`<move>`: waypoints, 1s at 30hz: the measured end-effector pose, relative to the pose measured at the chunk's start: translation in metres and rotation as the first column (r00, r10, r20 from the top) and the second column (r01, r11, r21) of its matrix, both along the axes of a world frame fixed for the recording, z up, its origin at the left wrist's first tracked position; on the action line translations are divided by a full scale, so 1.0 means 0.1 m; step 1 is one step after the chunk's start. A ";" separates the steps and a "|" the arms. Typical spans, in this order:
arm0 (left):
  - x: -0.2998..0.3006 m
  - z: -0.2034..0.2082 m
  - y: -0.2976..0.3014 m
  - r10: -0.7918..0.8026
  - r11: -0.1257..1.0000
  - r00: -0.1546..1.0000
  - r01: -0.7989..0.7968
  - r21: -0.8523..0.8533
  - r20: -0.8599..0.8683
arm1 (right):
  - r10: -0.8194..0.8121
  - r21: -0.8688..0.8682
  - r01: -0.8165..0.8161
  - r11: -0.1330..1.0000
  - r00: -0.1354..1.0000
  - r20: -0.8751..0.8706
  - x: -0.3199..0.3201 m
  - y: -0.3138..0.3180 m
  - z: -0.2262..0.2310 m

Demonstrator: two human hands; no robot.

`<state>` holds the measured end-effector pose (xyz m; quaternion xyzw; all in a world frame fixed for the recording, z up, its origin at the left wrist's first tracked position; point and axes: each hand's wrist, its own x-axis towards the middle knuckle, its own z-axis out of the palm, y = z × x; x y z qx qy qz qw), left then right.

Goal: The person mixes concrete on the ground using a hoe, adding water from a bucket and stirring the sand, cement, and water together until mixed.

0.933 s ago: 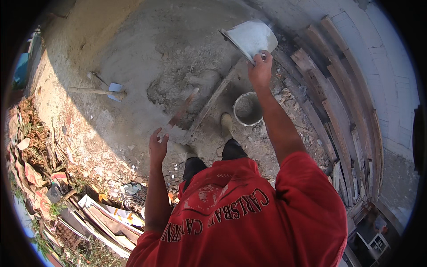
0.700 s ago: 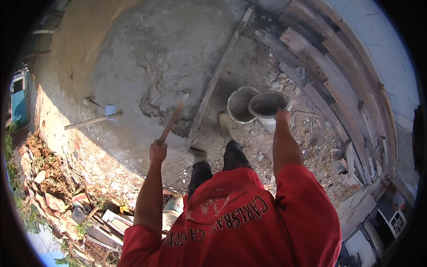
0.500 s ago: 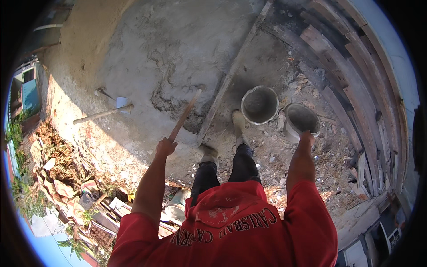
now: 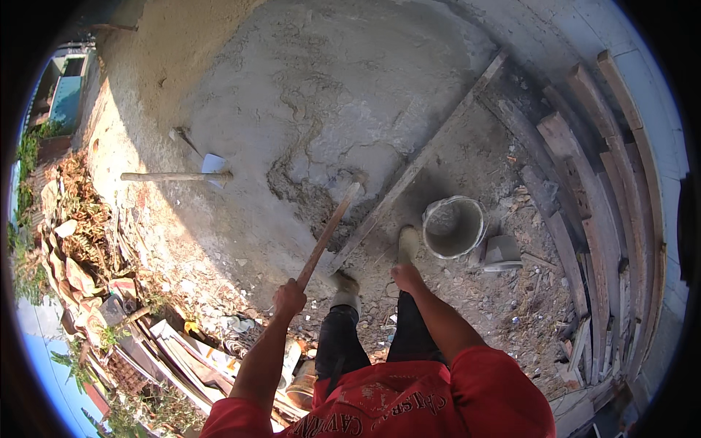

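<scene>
My left hand (image 4: 289,298) is wrapped round a long wooden tool handle (image 4: 325,237). Its far end reaches the wet grey cement (image 4: 365,109), where no tool head can be made out. My right hand (image 4: 407,277) is curled closed in front of my right leg, near the boot, and nothing shows in it. Just beyond that hand stands an upright bucket (image 4: 454,228) with cement-coated walls. A second grey bucket (image 4: 502,253) lies tipped over to its right, apart from my hand.
A straight wooden board (image 4: 423,162) edges the cement diagonally. Curving stacks of planks (image 4: 584,182) line the right side by a pale wall. Another wooden-handled tool (image 4: 171,177) lies at left by a white piece. Debris and scrap wood (image 4: 168,350) pile up lower left.
My right hand has let go of the second bucket's rim and moved left toward my leg. That bucket now lies tipped over. My left hand keeps its hold on the handle; the view has shifted.
</scene>
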<state>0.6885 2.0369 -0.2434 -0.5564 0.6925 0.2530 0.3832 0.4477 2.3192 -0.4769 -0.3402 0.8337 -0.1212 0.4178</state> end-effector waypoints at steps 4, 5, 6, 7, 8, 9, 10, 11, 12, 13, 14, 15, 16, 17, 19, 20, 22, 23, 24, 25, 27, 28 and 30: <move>1.33 -0.05 0.08 0.014 1.000 0.999 -0.014 -0.016 0.031 | -0.181 0.105 0.149 0.983 0.731 0.658 1.39 -1.75 0.09; 1.50 -0.01 0.12 0.066 0.998 0.994 -0.066 -0.008 0.082 | -0.390 0.267 0.290 0.919 0.562 0.730 1.66 -2.07 0.14; 2.04 -0.19 0.19 0.000 0.999 0.999 0.001 -0.033 0.033 | -0.558 0.429 0.385 0.817 0.337 0.758 1.96 -2.44 0.19; 1.88 -0.18 0.29 0.085 0.996 0.996 -0.085 -0.030 0.013 | -0.623 0.463 0.455 0.761 0.310 0.719 2.02 -2.45 -0.05; 1.98 -0.30 0.38 0.082 0.994 0.994 -0.086 -0.060 -0.072 | -0.666 0.478 0.519 0.708 0.268 0.696 2.10 -2.55 -0.25; 2.23 -0.32 0.46 0.065 0.994 0.997 -0.068 -0.084 -0.047 | -0.704 0.519 0.549 0.655 0.193 0.683 2.44 -2.70 -0.22; 2.49 -0.36 0.49 0.113 0.989 0.992 -0.119 -0.093 -0.063 | -0.729 0.598 0.611 0.519 -0.048 0.683 2.72 -2.82 -0.18; 2.51 -0.44 0.58 0.161 0.983 0.978 -0.170 -0.064 -0.133 | -0.749 0.583 0.643 0.497 -0.021 0.662 2.85 -2.70 -0.39; 2.33 -0.63 0.72 0.193 0.979 0.959 -0.202 -0.021 -0.207 | -0.773 0.521 0.714 0.468 0.044 0.633 2.65 -2.44 -0.80; 2.28 -0.77 0.85 0.224 0.973 0.941 -0.232 -0.003 -0.254 | -0.780 0.463 0.761 0.455 0.090 0.619 2.51 -2.32 -0.98; 2.39 -0.83 0.94 0.249 0.965 0.933 -0.261 -0.012 -0.260 | -0.820 0.407 0.809 0.424 0.153 0.551 2.60 -2.39 -0.93; 2.60 -0.86 1.02 0.275 0.955 0.927 -0.294 -0.039 -0.256 | -0.825 0.383 0.817 0.431 0.184 0.535 2.78 -2.53 -0.75; 2.87 -0.83 1.14 0.304 0.942 0.923 -0.328 -0.068 -0.237 | -0.829 0.373 0.817 0.439 0.208 0.520 3.03 -2.63 -0.45; 3.01 -0.79 1.14 0.333 0.926 0.914 -0.363 -0.101 -0.232 | -0.827 0.349 0.821 0.451 0.239 0.509 3.13 -2.74 -0.14; 2.90 -0.61 1.07 0.429 0.887 0.836 -0.461 -0.014 -0.343 | -0.793 0.267 0.818 0.509 0.325 0.515 2.98 -2.84 0.40; 2.86 -0.56 1.04 0.472 0.862 0.791 -0.506 0.018 -0.388 | -0.766 0.227 0.810 0.541 0.363 0.530 2.92 -2.97 0.75; 2.52 -0.35 0.80 0.613 0.772 0.673 -0.622 0.132 -0.414 | -0.649 0.088 0.801 0.592 0.409 0.641 2.60 -3.37 1.74; 2.24 -0.37 0.69 0.630 0.754 0.645 -0.641 0.143 -0.432 | -0.564 -0.046 0.807 0.589 0.451 0.691 2.40 -3.58 2.09; 1.93 -0.41 0.55 0.644 0.737 0.617 -0.659 0.152 -0.452 | -0.473 -0.176 0.806 0.566 0.492 0.731 2.17 -3.79 2.40; 1.54 -0.39 0.35 0.644 0.709 0.538 -0.687 0.160 -0.544 | -0.417 -0.236 0.747 0.622 0.571 0.707 1.88 -4.00 2.80; 0.75 -0.22 -0.19 0.639 0.642 0.340 -0.730 0.234 -0.690 | -0.237 -0.483 0.607 0.631 0.744 0.625 1.37 -4.44 3.42; 0.37 0.00 -0.56 0.652 0.592 0.224 -0.747 0.301 -0.725 | -0.125 -0.634 0.515 0.577 0.823 0.554 1.13 -4.61 3.64; -0.12 0.36 -1.28 0.603 0.520 0.089 -0.797 0.306 -0.793 | 0.058 -0.811 0.275 0.517 0.934 0.353 0.77 -4.84 4.01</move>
